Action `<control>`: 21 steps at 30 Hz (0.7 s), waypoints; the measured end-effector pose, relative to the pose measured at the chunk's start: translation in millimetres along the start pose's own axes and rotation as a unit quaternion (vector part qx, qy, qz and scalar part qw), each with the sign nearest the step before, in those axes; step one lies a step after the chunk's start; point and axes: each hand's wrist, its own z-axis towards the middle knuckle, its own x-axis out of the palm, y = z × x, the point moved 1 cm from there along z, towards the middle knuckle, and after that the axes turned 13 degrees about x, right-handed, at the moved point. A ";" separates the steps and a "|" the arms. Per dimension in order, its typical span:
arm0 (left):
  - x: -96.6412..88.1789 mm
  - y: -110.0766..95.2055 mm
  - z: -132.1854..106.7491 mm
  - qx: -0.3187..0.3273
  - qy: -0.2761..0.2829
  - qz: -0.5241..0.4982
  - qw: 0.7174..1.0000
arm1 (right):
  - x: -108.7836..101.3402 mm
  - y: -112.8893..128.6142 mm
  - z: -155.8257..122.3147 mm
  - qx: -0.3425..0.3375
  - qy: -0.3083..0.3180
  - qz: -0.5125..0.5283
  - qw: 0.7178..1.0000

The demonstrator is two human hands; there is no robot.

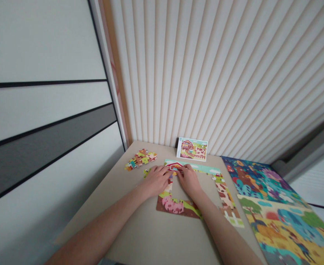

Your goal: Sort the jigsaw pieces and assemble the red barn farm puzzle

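Note:
A partly assembled farm jigsaw puzzle (222,191) lies on the beige table (139,228), its border joined around a bare middle. My left hand (156,179) and my right hand (188,179) both rest on its upper left part, fingertips pressed down beside a red barn piece (174,165). The fingers lie mostly flat and close together. Whether either hand pinches a piece I cannot tell. A pile of loose puzzle pieces (140,159) sits to the left of my left hand.
A reference picture card (192,148) leans against the ribbed wall at the table's back edge. A large finished colourful puzzle (274,206) covers the right side. The table's left edge runs along a panelled wall.

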 end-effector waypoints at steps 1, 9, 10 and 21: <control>-0.3 0.2 0.0 -0.001 0.000 -0.002 1.000 | -1.5 -2.0 0.6 -0.004 0.006 0.010 1.000; -2.2 -0.6 -0.3 0.005 -0.007 -0.008 1.000 | -59.7 -35.6 -0.5 0.051 -0.035 0.050 0.997; -2.1 -0.8 -0.4 0.005 -0.010 -0.008 1.000 | -70.0 -41.6 -3.2 0.037 -0.033 0.035 0.998; -3.8 -2.4 0.1 0.025 -0.033 -0.035 0.999 | -101.2 -108.8 -40.5 0.123 -0.085 -0.008 0.989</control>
